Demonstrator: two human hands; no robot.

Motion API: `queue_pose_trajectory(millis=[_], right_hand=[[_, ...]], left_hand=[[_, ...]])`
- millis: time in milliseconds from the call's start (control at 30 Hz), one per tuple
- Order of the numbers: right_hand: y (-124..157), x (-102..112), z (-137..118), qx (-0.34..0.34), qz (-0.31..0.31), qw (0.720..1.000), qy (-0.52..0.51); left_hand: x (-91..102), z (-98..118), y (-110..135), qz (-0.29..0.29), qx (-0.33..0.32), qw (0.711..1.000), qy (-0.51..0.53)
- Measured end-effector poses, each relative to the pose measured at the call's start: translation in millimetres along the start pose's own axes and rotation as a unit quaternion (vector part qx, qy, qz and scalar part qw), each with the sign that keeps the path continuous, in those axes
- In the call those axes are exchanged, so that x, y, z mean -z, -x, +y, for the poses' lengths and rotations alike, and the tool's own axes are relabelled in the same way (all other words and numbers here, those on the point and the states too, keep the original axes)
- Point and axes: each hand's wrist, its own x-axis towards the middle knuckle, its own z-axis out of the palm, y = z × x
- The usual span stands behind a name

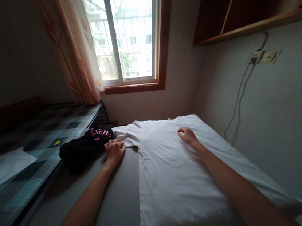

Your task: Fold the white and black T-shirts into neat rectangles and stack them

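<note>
A white short-sleeved T-shirt point(171, 169) lies spread out over the grey tabletop point(118, 201), its lower end reaching the near edge. My left hand point(114, 149) rests palm down by the end of the left sleeve point(127, 134), fingers slightly bent and touching the hem. Just beyond that hand is a bunched black garment point(81, 151) with pink lettering. Over the upper right part of the shirt, my right hand point(188, 136) is loosely curled, thumb close to the fingers, with no cloth visibly raised in it.
On the left stands a bed with a checked cover point(66, 119) and a sheet of paper point(6, 167) on it. A curtain point(75, 56) hangs beside the window point(128, 38). A wooden shelf point(253, 25) juts out at upper right, above a socket with a dangling cord point(238, 98).
</note>
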Motion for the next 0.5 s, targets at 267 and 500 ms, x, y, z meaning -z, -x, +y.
queue_pose_trajectory(millis=[267, 500], right_hand=[[8.8, -34.4, 0.2, -0.017, 0.014, 0.999, 0.024], [8.2, -33.7, 10.4, 0.010, 0.016, 1.000, 0.000]], left_hand=[[11.6, -3.3, -2.1, 0.006, -0.038, 0.998, -0.053], [17.3, -5.4, -6.2, 0.006, 0.039, 0.998, -0.043]])
